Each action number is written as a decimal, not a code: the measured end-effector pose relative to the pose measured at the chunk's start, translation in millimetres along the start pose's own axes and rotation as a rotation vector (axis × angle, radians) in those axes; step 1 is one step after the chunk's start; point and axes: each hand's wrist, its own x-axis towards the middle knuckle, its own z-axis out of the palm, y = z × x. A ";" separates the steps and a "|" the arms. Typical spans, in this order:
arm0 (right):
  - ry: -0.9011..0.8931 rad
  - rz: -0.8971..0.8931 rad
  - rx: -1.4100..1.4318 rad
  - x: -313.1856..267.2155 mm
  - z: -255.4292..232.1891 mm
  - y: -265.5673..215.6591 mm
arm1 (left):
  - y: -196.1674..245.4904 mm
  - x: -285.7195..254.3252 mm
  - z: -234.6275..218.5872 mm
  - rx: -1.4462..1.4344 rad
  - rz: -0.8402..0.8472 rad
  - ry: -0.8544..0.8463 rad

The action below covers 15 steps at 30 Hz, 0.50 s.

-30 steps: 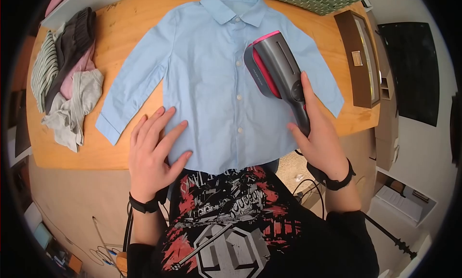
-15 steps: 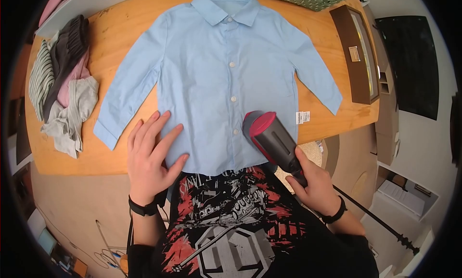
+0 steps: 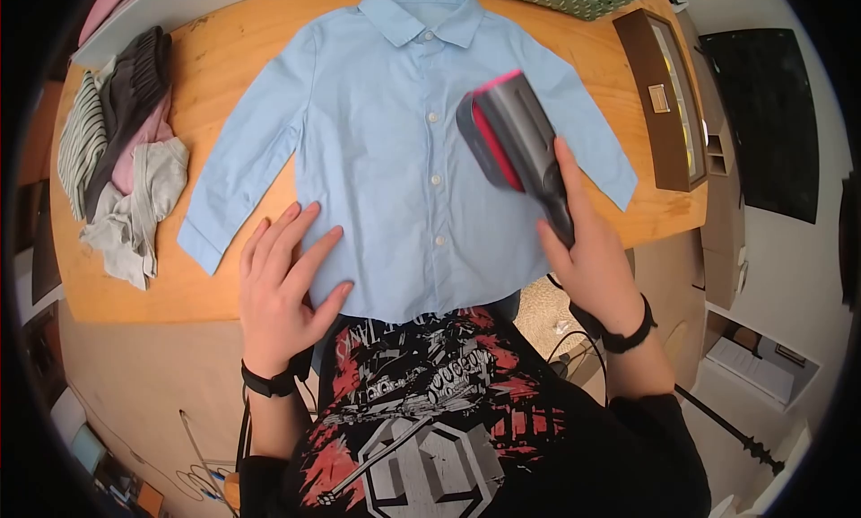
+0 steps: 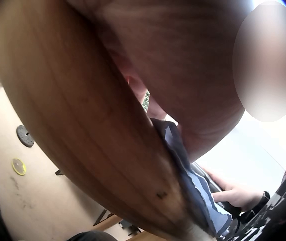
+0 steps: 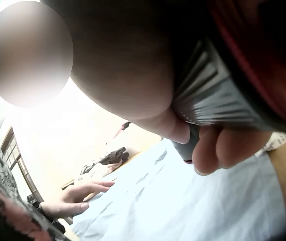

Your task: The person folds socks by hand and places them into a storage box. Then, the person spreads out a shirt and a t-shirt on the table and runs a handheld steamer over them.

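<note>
A light blue button-up shirt [image 3: 377, 177] lies flat on the wooden table, collar away from me and sleeves spread. My right hand [image 3: 596, 262] grips the handle of a grey and pink handheld garment steamer [image 3: 525, 128]. The steamer's head is over the shirt's right front, beside the buttons. In the right wrist view, curled fingers [image 5: 233, 150] wrap the steamer's handle. My left hand [image 3: 282, 289] rests with fingers spread at the shirt's lower left side, fingertips on the cloth.
At the left of the table [image 3: 215, 87] lies a pile of clothes [image 3: 134, 159], striped, dark, pink and grey. A brown box [image 3: 659, 101] with a clear top stands at the right edge. Behind the collar is a green woven basket [image 3: 538, 0]. A black cable [image 3: 574, 339] hangs below the table edge.
The steamer went down toward the hem half a second ago and is now back up at chest height, in my right hand throughout. My left hand has stayed in place.
</note>
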 end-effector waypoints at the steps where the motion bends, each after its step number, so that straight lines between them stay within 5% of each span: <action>1: 0.057 -0.025 0.035 7.6 1.4 -0.2 | 0.2 -0.1 -0.1 0.001 0.003 0.000; 12: 0.083 -0.069 0.068 1.4 -1.6 -1.7 | 2.1 -0.6 -0.2 0.011 0.006 0.004; 15: -0.124 0.130 -0.006 -32.7 -3.8 -6.9 | 3.2 0.3 -1.0 0.010 -0.004 0.010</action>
